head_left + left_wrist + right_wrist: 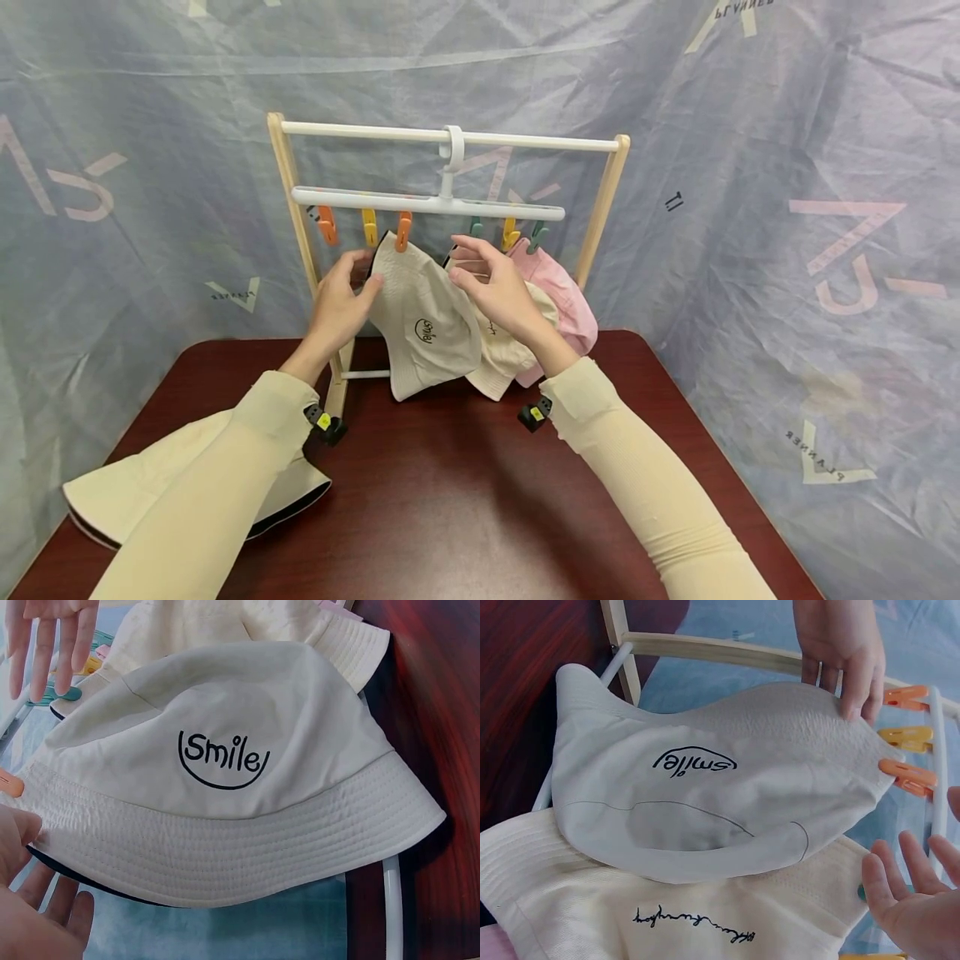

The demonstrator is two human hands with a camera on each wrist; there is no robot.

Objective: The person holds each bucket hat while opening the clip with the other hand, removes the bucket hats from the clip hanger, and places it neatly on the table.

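Observation:
A pale grey-white bucket hat (pixel 431 321) with "Smile" on its crown hangs sideways from an orange clothespin (pixel 403 232) on a white hanger (pixel 427 202). My left hand (pixel 341 298) pinches the brim near that clothespin, thumb on the pale face and fingers behind, as the left wrist view shows. Over the hat's other side my right hand (pixel 501 287) is held up with fingers spread, holding nothing. Behind it hang a cream bucket hat (pixel 697 915) with small script and a pink hat (pixel 566 292).
The hanger hooks over a wood-and-white rack (pixel 360 131) on the dark red table (pixel 450 500). More clothespins, including a yellow one (pixel 369 227) and an orange one (pixel 327 225), line the hanger. Another cream bucket hat (pixel 161 462) lies at the left under my forearm.

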